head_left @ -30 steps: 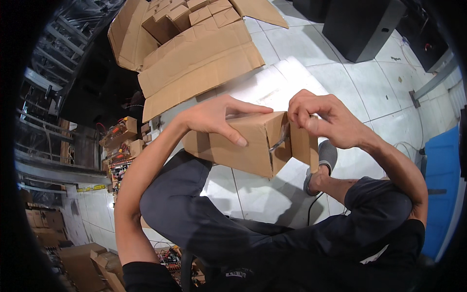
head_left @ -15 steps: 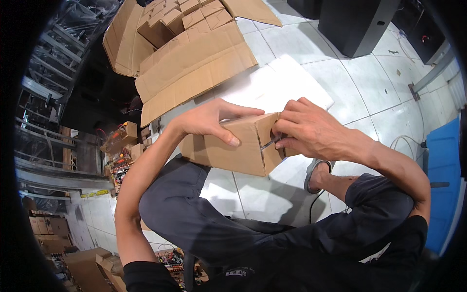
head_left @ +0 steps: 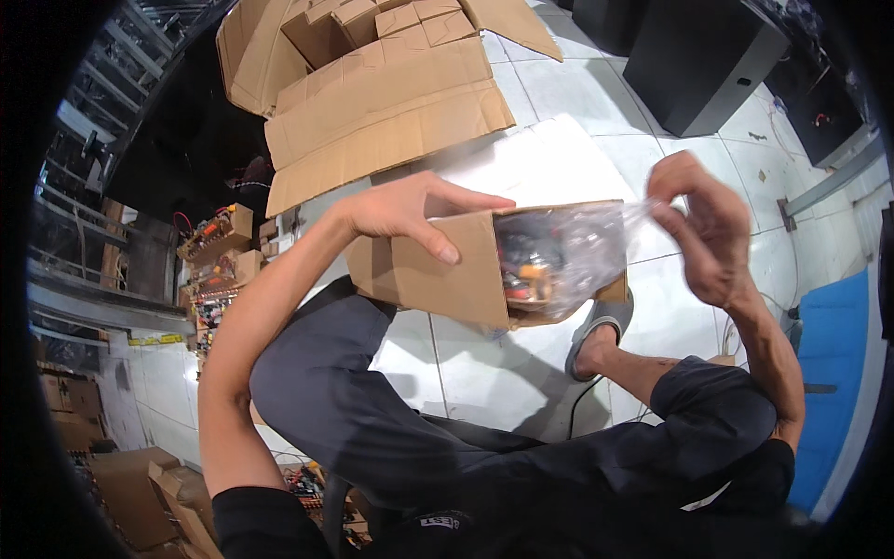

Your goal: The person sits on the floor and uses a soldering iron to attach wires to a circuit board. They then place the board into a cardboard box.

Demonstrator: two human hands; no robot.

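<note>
A small brown cardboard box point(head_left: 438, 289) lies on its side above my lap, its right end open. My left hand point(head_left: 396, 216) clasps it from above, thumb on the near face and fingers along the top edge. Out of the open end comes a clear plastic bag point(head_left: 591, 244), around what looks like a circuit board point(head_left: 531, 284) with orange and dark parts; the rest sits hidden in the box. My right hand point(head_left: 705, 228), slightly blurred, pinches the bag's gathered end between thumb and fingers, to the right of the box.
A large open carton point(head_left: 391, 116) packed with small boxes stands beyond. A white sheet point(head_left: 559, 163) lies on the tiled floor. Dark cabinets point(head_left: 703, 79) stand far right, a blue object point(head_left: 829, 349) nearer. Circuit boards point(head_left: 219, 238) are piled at left; my sandalled foot point(head_left: 596, 349) is below the box.
The box's right end has come open and the bagged contents now stick out. My right hand has moved right and up, away from the flap, with the bag's end in it.
</note>
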